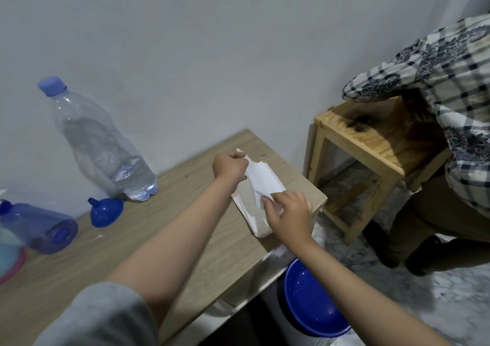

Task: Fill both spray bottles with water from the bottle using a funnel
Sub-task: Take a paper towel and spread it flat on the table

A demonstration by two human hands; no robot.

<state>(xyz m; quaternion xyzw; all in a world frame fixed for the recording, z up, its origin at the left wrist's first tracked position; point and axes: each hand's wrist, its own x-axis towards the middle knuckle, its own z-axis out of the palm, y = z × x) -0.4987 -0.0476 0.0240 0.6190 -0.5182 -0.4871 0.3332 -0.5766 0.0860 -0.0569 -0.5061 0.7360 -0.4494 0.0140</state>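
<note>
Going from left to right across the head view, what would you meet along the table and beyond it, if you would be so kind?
Purple spray bottle lying on its side → blue funnel → water bottle → left hand → paper tissues → right hand → wooden stool.

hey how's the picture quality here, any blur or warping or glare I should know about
Head view: wide-angle warping leans the water bottle and bends the table edge; soft motion blur on the left hand, right hand and the tissue; lighting is flat and dim with faint shadows; small glare spots only on the blue bowl below.
</note>
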